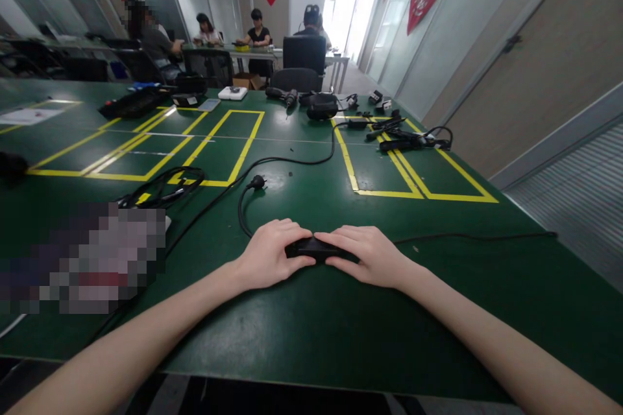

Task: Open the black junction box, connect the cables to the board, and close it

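While both forearms stretch over a green table (311, 331), the left hand (270, 256) and right hand (372, 256) close their fingers around a black power adapter (314, 248) lying near the table's front edge (its black cord (243, 207) loops away leftward to a plug (257, 182)). Yellow tape lines (243, 142) lie beyond.

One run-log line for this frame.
left hand: on black adapter | right hand: on adapter | adapter: flat on green table
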{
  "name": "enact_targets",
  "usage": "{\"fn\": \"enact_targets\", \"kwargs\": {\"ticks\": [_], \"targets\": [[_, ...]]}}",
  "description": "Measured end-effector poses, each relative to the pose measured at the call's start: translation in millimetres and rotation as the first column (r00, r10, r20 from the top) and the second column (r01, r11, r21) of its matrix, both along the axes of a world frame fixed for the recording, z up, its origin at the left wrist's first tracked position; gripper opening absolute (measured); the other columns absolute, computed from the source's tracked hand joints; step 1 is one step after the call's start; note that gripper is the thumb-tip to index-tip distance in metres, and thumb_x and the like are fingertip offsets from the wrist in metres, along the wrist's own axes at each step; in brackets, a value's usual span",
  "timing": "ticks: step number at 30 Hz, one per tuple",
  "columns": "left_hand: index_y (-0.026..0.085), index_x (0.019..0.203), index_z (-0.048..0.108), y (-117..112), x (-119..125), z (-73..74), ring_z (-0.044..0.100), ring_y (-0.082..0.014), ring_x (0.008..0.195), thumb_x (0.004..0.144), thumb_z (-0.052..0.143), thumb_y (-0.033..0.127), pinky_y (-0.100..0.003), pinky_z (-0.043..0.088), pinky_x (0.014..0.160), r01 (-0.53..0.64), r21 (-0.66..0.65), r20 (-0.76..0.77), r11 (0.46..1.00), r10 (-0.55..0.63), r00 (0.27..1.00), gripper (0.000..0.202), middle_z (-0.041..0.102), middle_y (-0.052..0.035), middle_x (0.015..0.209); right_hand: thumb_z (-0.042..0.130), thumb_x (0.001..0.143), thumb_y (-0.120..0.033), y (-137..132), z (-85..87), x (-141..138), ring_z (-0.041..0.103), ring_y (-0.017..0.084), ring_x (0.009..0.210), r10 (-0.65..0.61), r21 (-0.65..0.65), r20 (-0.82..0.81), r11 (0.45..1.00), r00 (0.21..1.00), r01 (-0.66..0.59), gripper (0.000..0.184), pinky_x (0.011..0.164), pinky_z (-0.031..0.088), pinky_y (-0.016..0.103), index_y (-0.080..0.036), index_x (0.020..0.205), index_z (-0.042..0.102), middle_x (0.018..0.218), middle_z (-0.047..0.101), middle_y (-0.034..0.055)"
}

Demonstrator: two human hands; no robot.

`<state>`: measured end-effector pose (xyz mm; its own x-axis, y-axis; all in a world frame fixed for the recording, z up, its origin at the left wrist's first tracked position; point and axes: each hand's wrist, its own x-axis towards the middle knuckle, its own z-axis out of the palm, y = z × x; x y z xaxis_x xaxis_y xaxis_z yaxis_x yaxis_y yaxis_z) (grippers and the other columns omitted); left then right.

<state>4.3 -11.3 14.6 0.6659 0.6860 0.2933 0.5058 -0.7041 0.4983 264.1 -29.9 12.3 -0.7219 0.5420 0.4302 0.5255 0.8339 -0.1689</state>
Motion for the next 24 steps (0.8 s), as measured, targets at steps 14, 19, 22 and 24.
{"fn": "enact_targets", "kwargs": {"ticks": [14,19,22,24], "targets": [[0.019,0.102,0.068,-0.9,1.2,1.6,0.065,-0.021,0.082,0.101,0.064,0.046,-0.033,0.051,0.078,0.013,-0.004,-0.033,1.0,-0.013,0.999,0.028,0.072,-0.0051,0.091,0.051,0.108,-0.036,-2.5,4.2,-3.7,0.071,0.025,0.101,0.002,0.06,0.113,0.998,0.994,-0.009,0.041,0.081,0.06,0.037,-0.019,0.145,0.06,0.122,0.072,0.015],[0.019,0.105,0.07,-2.9,3.2,1.8,0.067,-0.0192,0.079,0.104,0.057,0.045,-0.03,0.051,0.074,-0.053,-0.109,-0.029,0.993,0.051,0.998,0.03,0.073,-0.0039,0.091,0.048,0.109,-0.033,-3.6,5.7,-3.9,0.072,0.024,0.097,-0.036,0.148,0.232,0.989,0.972,0.002,0.044,0.076,0.06,0.034,-0.024,0.152,0.056,0.126,0.068,0.0157],[0.019,0.109,0.072,-2.4,3.0,0.0,0.068,-0.0197,0.081,0.103,0.059,0.044,-0.031,0.053,0.075,-0.042,-0.132,-0.013,0.99,0.04,0.999,0.029,0.075,-0.0043,0.094,0.05,0.108,-0.031,-3.9,5.9,-2.0,0.072,0.021,0.088,-0.049,0.14,0.274,0.99,0.96,0.01,0.047,0.07,0.058,0.03,-0.028,0.155,0.053,0.128,0.066,0.0148],[0.019,0.12,0.07,-1.3,1.8,-1.9,0.07,-0.022,0.088,0.102,0.061,0.044,-0.034,0.055,0.082,-0.021,-0.072,0.023,0.997,0.022,0.999,0.032,0.076,-0.0064,0.1,0.051,0.108,-0.032,-2.4,5.5,2.1,0.07,0.018,0.084,-0.051,0.099,0.258,0.995,0.965,0.026,0.048,0.07,0.057,0.028,-0.031,0.156,0.052,0.128,0.065,0.0126]]}}
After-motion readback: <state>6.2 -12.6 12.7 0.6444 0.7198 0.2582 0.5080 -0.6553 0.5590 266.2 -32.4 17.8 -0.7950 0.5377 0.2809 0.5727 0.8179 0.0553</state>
